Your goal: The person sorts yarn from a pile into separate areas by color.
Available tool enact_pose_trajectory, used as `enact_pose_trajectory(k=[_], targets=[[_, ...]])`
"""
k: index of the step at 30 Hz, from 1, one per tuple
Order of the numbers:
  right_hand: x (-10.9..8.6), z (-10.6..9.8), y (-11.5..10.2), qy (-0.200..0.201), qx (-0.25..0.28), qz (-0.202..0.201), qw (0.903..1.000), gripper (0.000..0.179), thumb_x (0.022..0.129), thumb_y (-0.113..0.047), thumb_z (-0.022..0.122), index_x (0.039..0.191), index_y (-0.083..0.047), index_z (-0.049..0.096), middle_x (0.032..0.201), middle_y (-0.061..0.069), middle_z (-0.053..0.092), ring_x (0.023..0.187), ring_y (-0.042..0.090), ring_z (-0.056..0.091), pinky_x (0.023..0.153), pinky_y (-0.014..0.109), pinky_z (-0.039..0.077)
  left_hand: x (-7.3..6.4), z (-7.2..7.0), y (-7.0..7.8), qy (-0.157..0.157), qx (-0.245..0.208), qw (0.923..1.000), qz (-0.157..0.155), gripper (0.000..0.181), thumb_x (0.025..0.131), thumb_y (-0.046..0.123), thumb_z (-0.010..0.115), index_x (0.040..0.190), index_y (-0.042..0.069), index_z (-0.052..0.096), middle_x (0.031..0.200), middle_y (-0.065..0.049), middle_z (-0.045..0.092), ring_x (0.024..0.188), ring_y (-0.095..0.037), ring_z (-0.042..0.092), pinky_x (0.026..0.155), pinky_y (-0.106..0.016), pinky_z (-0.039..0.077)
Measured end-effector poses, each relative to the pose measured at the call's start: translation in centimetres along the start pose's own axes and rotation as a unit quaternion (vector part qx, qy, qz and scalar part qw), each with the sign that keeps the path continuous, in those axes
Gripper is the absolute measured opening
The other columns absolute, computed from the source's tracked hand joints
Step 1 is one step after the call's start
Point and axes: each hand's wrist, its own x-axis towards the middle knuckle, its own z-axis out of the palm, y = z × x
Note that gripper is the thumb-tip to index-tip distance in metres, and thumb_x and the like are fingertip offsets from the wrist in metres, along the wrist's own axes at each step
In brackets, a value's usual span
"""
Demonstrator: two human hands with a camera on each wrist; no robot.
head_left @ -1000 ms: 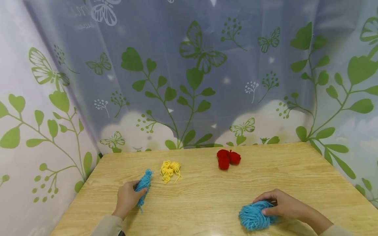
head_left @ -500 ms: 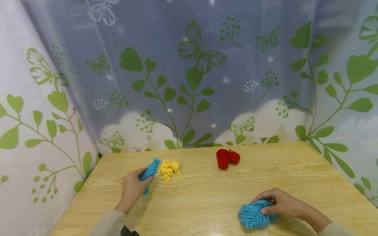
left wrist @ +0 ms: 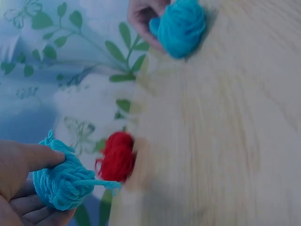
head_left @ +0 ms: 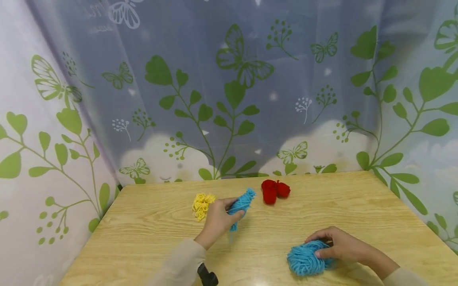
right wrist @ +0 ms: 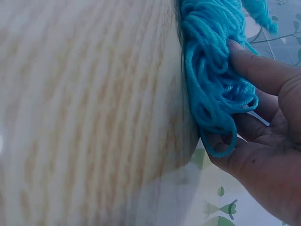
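My left hand [head_left: 219, 217] grips a small skein of blue yarn [head_left: 241, 203] between thumb and fingers, raised over the middle of the table. In the left wrist view a loose strand hangs off this skein [left wrist: 66, 183]. At the front right, my right hand [head_left: 345, 246] holds a larger bundle of blue yarn [head_left: 305, 260] on the table, thumb on top. The right wrist view shows loops of that bundle [right wrist: 211, 70] spilling over the fingers. Yellow yarn [head_left: 201, 204] lies behind the left hand, which covers part of it.
Red yarn balls [head_left: 270, 192] sit clustered at the back of the wooden table [head_left: 150, 238], right of the raised skein. A printed curtain [head_left: 193, 99] with leaves and butterflies closes off the back and both sides.
My left hand has carried the small blue skein right, past the yellow yarn and toward the red balls. The right hand stays on its blue bundle.
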Motion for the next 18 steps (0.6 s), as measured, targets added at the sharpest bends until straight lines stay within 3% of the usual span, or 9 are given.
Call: enact_pose_trajectory(k=[4, 8, 13, 18], targets=[[-0.1, 0.1, -0.1, 0.011, -0.003, 0.013, 0.9999, 0.031, 0.091, -0.015, 0.066, 0.118, 0.0, 0.065, 0.115, 0.009, 0.067, 0.102, 0.0, 0.058, 0.081, 0.018, 0.046, 0.3, 3.0, 1.6, -0.04, -0.024, 0.9989, -0.002, 0.041, 0.084, 0.017, 0.075, 0.12, -0.002, 0.066, 0.111, -0.015, 0.069, 0.1, -0.027, 0.067, 0.08, -0.034, 0.056], [0.0, 0.0, -0.3, 0.025, -0.013, 0.033, 0.999, 0.035, 0.09, -0.019, 0.068, 0.119, 0.0, 0.064, 0.117, 0.015, 0.065, 0.102, -0.002, 0.057, 0.086, 0.036, 0.051, 0.5, 5.7, 2.5, -0.068, -0.041, 0.9968, 0.0, 0.039, 0.084, 0.016, 0.075, 0.118, 0.0, 0.067, 0.112, -0.013, 0.07, 0.101, -0.025, 0.067, 0.081, -0.031, 0.056], [-0.1, 0.2, -0.3, 0.036, -0.009, 0.05, 0.9981, 0.037, 0.089, -0.02, 0.069, 0.119, 0.001, 0.064, 0.119, 0.018, 0.063, 0.101, -0.004, 0.056, 0.086, 0.041, 0.051, 0.3, 8.8, 2.5, -0.101, -0.047, 0.9937, -0.009, 0.039, 0.083, 0.019, 0.077, 0.116, 0.001, 0.069, 0.113, -0.008, 0.07, 0.102, -0.02, 0.066, 0.082, -0.027, 0.055], [-0.3, 0.4, -0.3, 0.033, 0.005, 0.04, 0.9987, 0.036, 0.091, -0.017, 0.067, 0.12, 0.003, 0.062, 0.12, 0.022, 0.061, 0.101, -0.006, 0.056, 0.087, 0.063, 0.045, 0.0, 11.0, 2.1, -0.122, -0.065, 0.9904, -0.005, 0.035, 0.084, 0.022, 0.076, 0.114, 0.005, 0.071, 0.111, -0.002, 0.071, 0.101, -0.012, 0.065, 0.081, -0.022, 0.053]])
